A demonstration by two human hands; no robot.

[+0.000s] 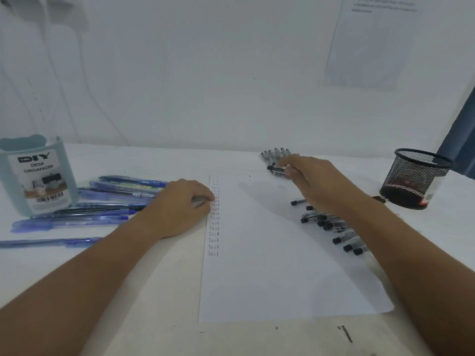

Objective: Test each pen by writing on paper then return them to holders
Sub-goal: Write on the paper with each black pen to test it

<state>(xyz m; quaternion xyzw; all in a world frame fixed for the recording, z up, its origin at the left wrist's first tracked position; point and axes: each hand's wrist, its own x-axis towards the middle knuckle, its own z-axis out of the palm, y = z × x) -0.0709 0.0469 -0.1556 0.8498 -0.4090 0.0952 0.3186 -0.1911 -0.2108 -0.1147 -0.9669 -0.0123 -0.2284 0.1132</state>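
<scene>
**Pen testing at a white table: right hand holding a black-capped pen beyond the paper's far edge**

The table (159, 283) carries a sheet of paper (277, 265), long axis running away from the person, with a column of handwritten "Test" words (213, 222) down its left margin; the upper words are too small to read. The left hand (180, 204) rests at that margin, fingers curled, fingertips touching the paper's left edge; whether it holds anything cannot be told. The right hand (312, 178) hovers past the paper's far right corner, fingers curled around a black-capped pen (276, 168) whose long axis lies roughly left to right, cap end pointing left; most of its barrel is hidden in the grip. Just beyond the fingers lies a row of black-capped pens (276, 153), caps toward the wall. Under the right forearm, a second group of black-capped pens (331, 224) points caps left, partly covered by the arm. To the right of the right hand stands a black mesh holder (417, 179), well apart. Left of the left hand, blue pens (108, 201) lie mostly left to right before a pale blue desk organizer (36, 176). The paper's centre and right half are unmarked.
</scene>
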